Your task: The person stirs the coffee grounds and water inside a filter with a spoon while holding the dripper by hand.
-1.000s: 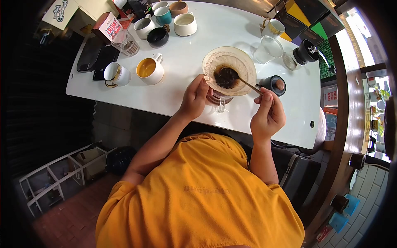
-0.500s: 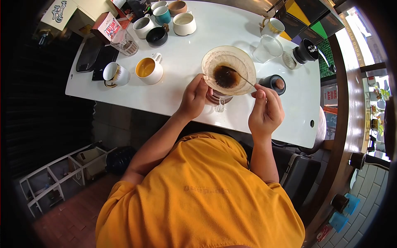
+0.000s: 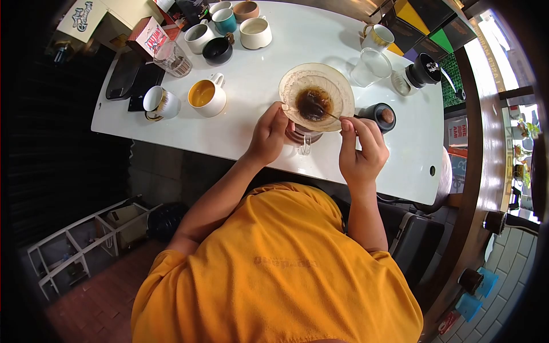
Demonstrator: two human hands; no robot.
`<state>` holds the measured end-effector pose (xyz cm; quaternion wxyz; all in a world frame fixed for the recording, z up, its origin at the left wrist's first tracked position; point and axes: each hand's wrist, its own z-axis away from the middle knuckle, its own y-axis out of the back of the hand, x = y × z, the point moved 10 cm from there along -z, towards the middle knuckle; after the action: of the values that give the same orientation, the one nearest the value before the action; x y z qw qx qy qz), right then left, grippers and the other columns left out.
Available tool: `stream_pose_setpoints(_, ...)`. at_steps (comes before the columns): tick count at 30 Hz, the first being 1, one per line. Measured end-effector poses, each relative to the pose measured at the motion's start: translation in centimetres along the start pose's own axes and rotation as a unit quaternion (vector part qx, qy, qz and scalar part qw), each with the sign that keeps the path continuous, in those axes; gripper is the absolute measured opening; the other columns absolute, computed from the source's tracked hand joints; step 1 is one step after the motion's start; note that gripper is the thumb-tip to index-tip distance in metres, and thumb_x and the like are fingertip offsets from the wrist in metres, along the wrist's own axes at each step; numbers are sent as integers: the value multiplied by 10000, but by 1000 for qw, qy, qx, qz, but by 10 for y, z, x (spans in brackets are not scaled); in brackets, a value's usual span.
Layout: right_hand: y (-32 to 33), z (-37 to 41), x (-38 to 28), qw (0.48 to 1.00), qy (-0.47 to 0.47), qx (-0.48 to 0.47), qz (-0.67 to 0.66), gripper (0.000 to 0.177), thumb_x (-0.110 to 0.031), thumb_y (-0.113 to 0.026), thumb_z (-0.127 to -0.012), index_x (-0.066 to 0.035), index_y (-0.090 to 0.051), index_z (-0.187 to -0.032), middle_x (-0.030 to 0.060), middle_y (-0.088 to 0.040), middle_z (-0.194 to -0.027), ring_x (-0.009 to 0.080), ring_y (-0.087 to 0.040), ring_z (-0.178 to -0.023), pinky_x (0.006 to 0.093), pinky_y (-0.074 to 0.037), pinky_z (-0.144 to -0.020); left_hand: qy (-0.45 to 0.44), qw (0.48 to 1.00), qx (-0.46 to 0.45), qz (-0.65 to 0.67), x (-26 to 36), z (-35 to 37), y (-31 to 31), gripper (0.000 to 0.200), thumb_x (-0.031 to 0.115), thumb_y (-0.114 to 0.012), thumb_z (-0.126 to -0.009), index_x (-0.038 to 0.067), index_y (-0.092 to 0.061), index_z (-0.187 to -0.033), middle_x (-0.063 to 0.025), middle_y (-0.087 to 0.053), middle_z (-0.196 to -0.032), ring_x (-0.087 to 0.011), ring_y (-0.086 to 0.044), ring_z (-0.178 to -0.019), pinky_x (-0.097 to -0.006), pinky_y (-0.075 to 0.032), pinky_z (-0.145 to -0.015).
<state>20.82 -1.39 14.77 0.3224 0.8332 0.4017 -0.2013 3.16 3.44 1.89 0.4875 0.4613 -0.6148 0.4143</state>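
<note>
Metal spoon (image 3: 327, 114) in right hand (image 3: 360, 151) grip, tip in dripper (image 3: 344, 91).

You are looking through a strong fisheye: the corners go black and straight edges bow. Daylight enters from your right, where the window (image 3: 494, 34) is blown out. The white desk (image 3: 309, 28) is bright, with soft shadows. The floor (image 3: 86, 297) lies dim. Your right hand (image 3: 360, 151) shows crisp, unsmeared.

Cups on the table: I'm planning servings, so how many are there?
9 cups: six clustered far left, two near left, one far right; others may be hidden.
</note>
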Motion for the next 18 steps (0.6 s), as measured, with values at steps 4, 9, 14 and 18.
stream_pose_setpoints(4,1,2,-1,1000,-6,2,-12,53,25,-692,-801,26,-657,-842,104,-634,-717,212,-575,-606,277,-449,-558,-23,999,19,-35,7,0,1,342,257,-321,-1046,1,-509,-1173,-18,-576,-978,-87,-517,-888,-242,-425,-826)
stream_pose_setpoints(9,4,7,-4,1000,-5,4,-23,39,36,-678,-811,40,-653,-841,106,-624,-685,201,-566,-575,268,-437,-540,-25,1000,6,-13,3,-1,0,348,277,-324,-1045,5,-513,-1150,-14,-557,-912,-89,-505,-816,-243,-427,-778)
stream_pose_setpoints(14,7,13,-2,998,-50,16,-44,30,67,-645,-815,50,-648,-839,99,-623,-664,186,-567,-559,258,-429,-521,-32,999,16,-5,8,-2,-3,319,293,-336,-1043,24,-506,-1033,-2,-525,-839,-80,-477,-768,-230,-412,-730)
stream_pose_setpoints(18,6,15,-6,998,-32,21,-57,32,75,-631,-819,53,-645,-837,99,-623,-657,180,-574,-569,256,-429,-522,-40,999,34,-6,16,-2,-1,316,288,-349,-1042,38,-505,-928,8,-501,-780,-69,-454,-732,-217,-401,-693)
